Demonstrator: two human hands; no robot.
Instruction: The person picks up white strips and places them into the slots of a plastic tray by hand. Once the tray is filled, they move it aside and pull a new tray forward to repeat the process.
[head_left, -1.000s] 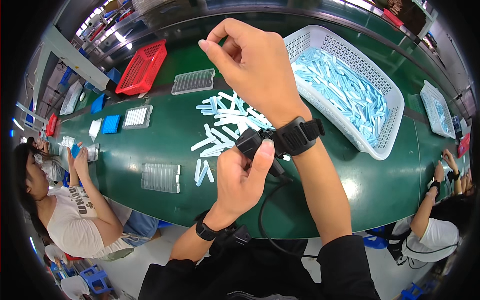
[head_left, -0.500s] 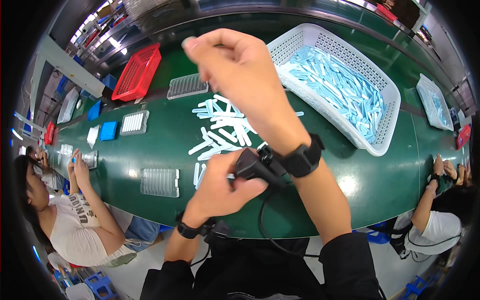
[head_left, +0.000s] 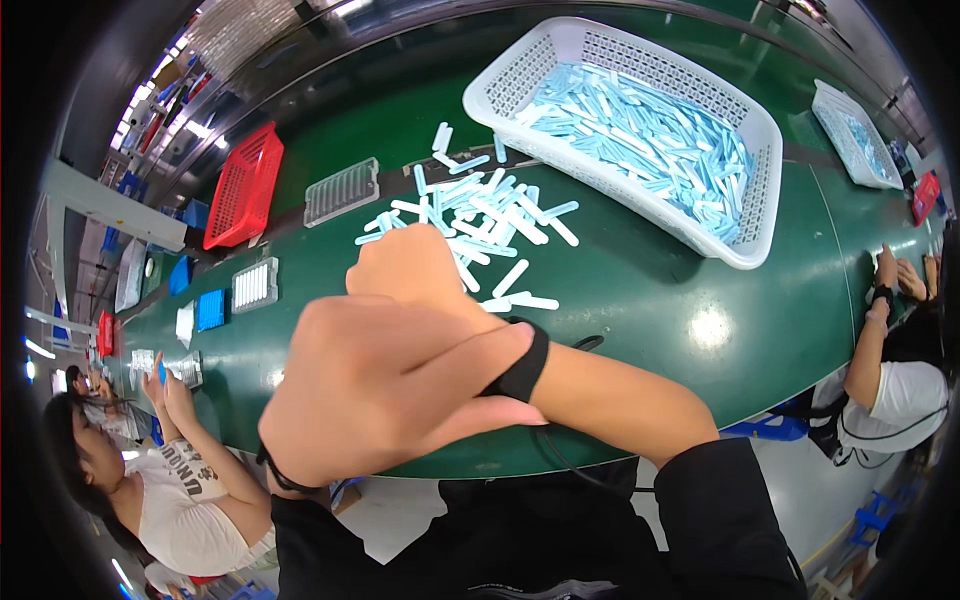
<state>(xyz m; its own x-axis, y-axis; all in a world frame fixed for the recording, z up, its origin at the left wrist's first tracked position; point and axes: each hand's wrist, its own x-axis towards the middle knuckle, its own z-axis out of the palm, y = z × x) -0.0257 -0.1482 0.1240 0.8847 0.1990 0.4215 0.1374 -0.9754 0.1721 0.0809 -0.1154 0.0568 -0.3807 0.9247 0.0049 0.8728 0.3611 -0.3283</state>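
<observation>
1. Head view: my left hand (head_left: 385, 395) fills the middle of the frame, its back toward the camera, laid over my right wrist where a black wristband (head_left: 524, 362) wraps it.
2. The left fingers curl down behind the hand; I cannot tell whether they are pressed together or pinching anything.
3. My right hand (head_left: 410, 270) shows just above the left, knuckles up, close over the near edge of the scattered strips; its fingers are hidden too, and I cannot tell their state.
4. A black cable (head_left: 575, 345) loops from the wristband toward my dark sleeve (head_left: 720, 520).
5. A loose pile of pale blue plastic strips (head_left: 480, 215) lies on the green desk (head_left: 680, 300), just beyond my right hand.
6. A large white basket (head_left: 745, 235) heaped with the same blue strips sits at the right, beside the pile.
7. A second white basket (head_left: 850, 135) stands farther right along the desk.
8. A clear ridged tray (head_left: 342, 192) lies left of the pile, and a red basket (head_left: 245, 185) beyond it.
9. Blue and white small trays (head_left: 232, 298) sit farther left.
10. A seated person (head_left: 180, 490) works at the lower left, another person (head_left: 895, 360) at the right edge.
</observation>
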